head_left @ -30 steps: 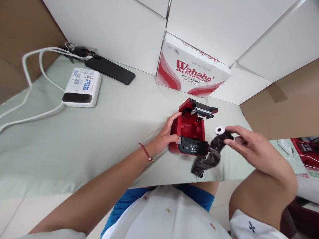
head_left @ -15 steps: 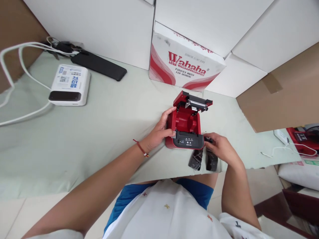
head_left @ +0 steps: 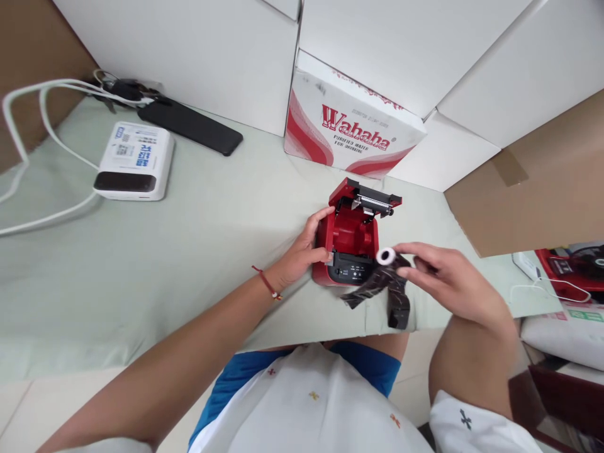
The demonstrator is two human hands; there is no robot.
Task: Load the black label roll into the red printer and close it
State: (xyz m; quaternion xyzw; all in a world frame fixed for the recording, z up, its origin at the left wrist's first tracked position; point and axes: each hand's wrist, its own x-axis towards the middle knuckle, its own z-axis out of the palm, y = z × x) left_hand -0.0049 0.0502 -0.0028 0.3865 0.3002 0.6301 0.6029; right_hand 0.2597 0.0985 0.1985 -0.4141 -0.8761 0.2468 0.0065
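Note:
A small red and black label printer (head_left: 321, 272) stands on the table with its lid (head_left: 365, 196) tilted up. Its red inner bay (head_left: 349, 234) shows nothing inside. My left hand (head_left: 309, 246) grips the printer's left side, thumb on the front corner and fingers along the side. Pinched between the thumb and fingers of my right hand (head_left: 446, 277) is a roll of black label paper (head_left: 385, 256), its white core end facing me. Loose dark strips (head_left: 399, 305) hang from the roll in front of the printer, partly covering its control panel.
A white boxy device (head_left: 134, 160) with a cable and a black phone (head_left: 191, 124) lie at the left. Behind the printer stands a Wahaba-like printed water carton (head_left: 353, 129) against white boxes. A brown carton (head_left: 533, 195) juts in at the right, near a red item (head_left: 561, 270).
My right hand has lifted the label roll from beside the printer's front right corner, turning its white end into view. My left hand stays on the printer.

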